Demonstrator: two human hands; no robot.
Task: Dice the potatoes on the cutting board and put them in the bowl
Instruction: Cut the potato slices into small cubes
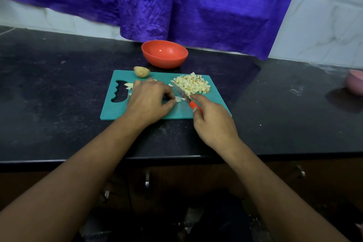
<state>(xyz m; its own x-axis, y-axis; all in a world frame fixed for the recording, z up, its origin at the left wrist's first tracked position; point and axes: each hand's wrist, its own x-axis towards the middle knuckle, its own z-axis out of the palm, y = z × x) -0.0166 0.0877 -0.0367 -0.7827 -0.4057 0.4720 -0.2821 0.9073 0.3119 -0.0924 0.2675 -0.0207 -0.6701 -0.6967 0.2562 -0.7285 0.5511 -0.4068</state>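
A teal cutting board (149,114) lies on the black counter. My left hand (150,102) is curled over pale potato strips (178,99) at the board's middle and pinches them at its fingertips. My right hand (214,124) grips a knife by its red handle (193,104); the blade (180,90) points up and left, right beside the left fingertips. A pile of diced potato (193,84) sits on the board's right side. An unpeeled potato piece (141,71) rests at the board's far edge. The red bowl (164,54) stands just behind the board, with nothing visible in it.
More pale potato pieces (128,85) lie by the board's handle cutout at the left. A pink bowl-like object (354,82) sits at the counter's right edge. A purple cloth (196,6) hangs behind the bowl. Cabinet handles (147,180) show below the counter's front edge.
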